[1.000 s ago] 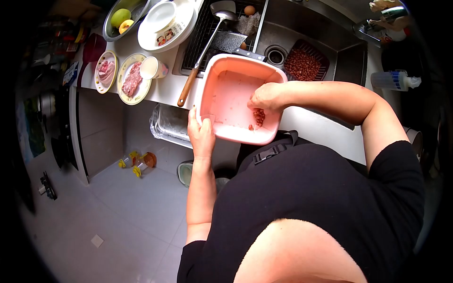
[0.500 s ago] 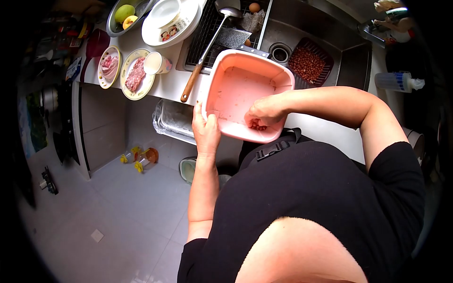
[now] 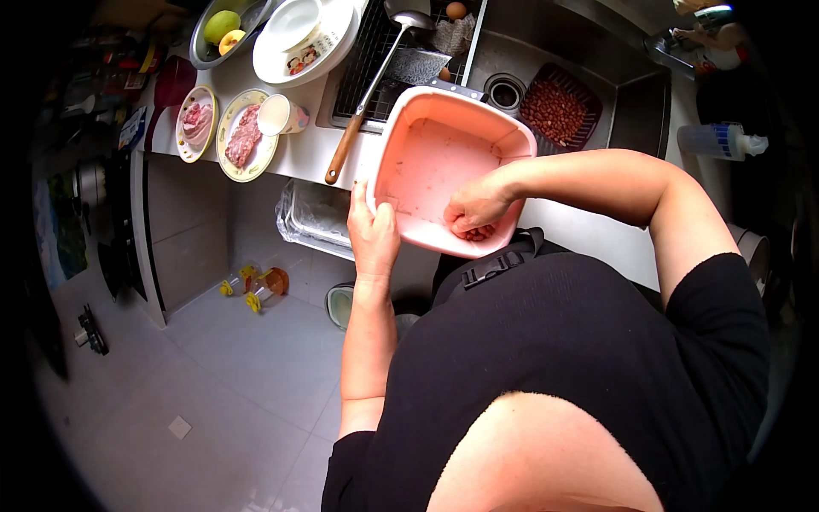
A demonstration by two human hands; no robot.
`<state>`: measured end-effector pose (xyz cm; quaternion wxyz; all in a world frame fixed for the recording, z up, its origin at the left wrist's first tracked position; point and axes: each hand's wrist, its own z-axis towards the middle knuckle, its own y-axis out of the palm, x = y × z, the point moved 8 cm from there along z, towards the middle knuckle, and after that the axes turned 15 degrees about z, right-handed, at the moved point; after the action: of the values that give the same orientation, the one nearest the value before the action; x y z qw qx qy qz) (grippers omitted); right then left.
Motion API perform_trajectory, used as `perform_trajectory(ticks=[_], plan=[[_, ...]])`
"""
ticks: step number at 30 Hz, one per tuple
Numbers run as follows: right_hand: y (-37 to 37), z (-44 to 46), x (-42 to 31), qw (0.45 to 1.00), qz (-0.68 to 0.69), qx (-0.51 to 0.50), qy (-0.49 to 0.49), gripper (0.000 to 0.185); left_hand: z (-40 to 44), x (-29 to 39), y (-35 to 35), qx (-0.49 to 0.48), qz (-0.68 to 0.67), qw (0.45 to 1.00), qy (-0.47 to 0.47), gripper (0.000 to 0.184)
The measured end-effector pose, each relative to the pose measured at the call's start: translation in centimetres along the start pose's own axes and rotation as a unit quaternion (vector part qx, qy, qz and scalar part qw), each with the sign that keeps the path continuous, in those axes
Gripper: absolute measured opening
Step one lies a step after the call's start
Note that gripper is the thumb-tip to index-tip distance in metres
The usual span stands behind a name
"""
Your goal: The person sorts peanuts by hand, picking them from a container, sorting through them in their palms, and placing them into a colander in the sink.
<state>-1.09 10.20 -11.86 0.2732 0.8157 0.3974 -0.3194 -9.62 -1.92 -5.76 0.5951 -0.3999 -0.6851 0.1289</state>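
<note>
A pink plastic basin [image 3: 435, 171] is tilted at the counter's front edge, close to my body. My left hand [image 3: 373, 235] is closed on its left rim, thumb inside the wall. Inside the near right corner, my right hand [image 3: 479, 207] has its fingers curled down around a small heap of red-skinned peanuts [image 3: 483, 232]; the fingertips are partly hidden. Small brown bits cling to the basin's floor. More peanuts [image 3: 554, 111] fill a dark red slotted basket [image 3: 592, 128] in the sink.
The steel sink [image 3: 623, 51] lies beyond the basin. A wooden-handled ladle [image 3: 367, 102] and a cleaver [image 3: 418, 66] rest over a drying rack. Leftward stand plates of minced meat [image 3: 244, 136] and sliced meat [image 3: 198, 124], a paper cup [image 3: 286, 115] and white bowls [image 3: 294, 26].
My right fingers have shifted slightly within the basin's corner, and more of the peanuts show beside them. My left hand keeps its hold on the rim.
</note>
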Motion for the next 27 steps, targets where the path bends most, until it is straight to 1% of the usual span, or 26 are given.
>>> perform_trajectory(ticks=[1,2,3,4,6,7,9,10,13,16,20,22,23,25,26,27], plan=[[-0.1,0.0,0.0,1.000,0.001,0.000,0.000,0.019,0.0,0.0,0.0,-0.001,0.003,1.000,0.001,0.045],[0.3,-0.1,0.3,0.997,0.059,-0.038,0.016,0.018,0.1,-0.1,0.1,-0.002,0.004,1.000,0.002,0.045],[0.9,-0.3,0.5,0.990,0.117,-0.077,0.032,0.019,0.1,-0.1,0.0,0.020,0.001,1.000,0.017,0.043],[0.8,-0.7,0.3,0.990,0.118,-0.076,0.032,0.019,0.1,0.0,-0.1,0.041,-0.002,0.999,0.032,0.040],[1.2,-1.9,-0.6,0.981,0.159,-0.109,0.007,0.017,0.2,-0.2,0.0,0.037,-0.011,0.999,0.030,0.040],[1.2,-2.0,-0.3,0.981,0.160,-0.108,0.007,0.017,0.2,-0.2,0.0,0.035,-0.021,0.999,0.029,0.040],[1.3,-2.4,-0.9,0.984,0.104,-0.130,-0.067,0.021,0.1,0.1,0.0,0.026,-0.011,0.999,0.026,0.040],[1.4,-2.4,-0.9,0.988,0.079,-0.125,-0.054,0.024,0.0,0.3,0.1,0.017,-0.002,1.000,0.023,0.040],[1.8,-2.0,-0.9,0.987,0.057,-0.138,-0.055,0.022,0.1,0.6,0.2,0.015,-0.016,0.999,0.033,0.040],[2.1,-2.0,-0.9,0.983,0.059,-0.164,-0.056,0.020,0.1,0.4,0.3,0.011,-0.015,0.999,0.034,0.041],[2.2,-2.3,-1.0,0.983,0.066,-0.162,-0.062,0.018,0.2,0.0,0.5,0.010,-0.016,0.999,0.037,0.041],[2.2,-2.4,-1.3,0.980,0.059,-0.165,-0.096,0.015,0.2,-0.2,0.5,0.009,-0.013,0.999,0.047,0.042],[2.2,-2.4,-1.1,0.980,0.059,-0.165,-0.096,0.015,0.1,-0.2,0.5,0.009,-0.013,0.999,0.046,0.042],[2.3,-2.3,-0.2,0.973,0.135,-0.179,-0.049,0.011,0.1,0.0,0.5,0.007,-0.010,0.999,0.041,0.043],[2.3,-2.0,0.1,0.973,0.135,-0.179,-0.049,0.011,0.1,-0.1,0.5,0.007,-0.011,0.999,0.041,0.043],[2.3,-1.5,0.5,0.966,0.178,-0.182,-0.038,0.009,0.2,-0.1,0.6,0.006,-0.010,0.999,0.043,0.043]])
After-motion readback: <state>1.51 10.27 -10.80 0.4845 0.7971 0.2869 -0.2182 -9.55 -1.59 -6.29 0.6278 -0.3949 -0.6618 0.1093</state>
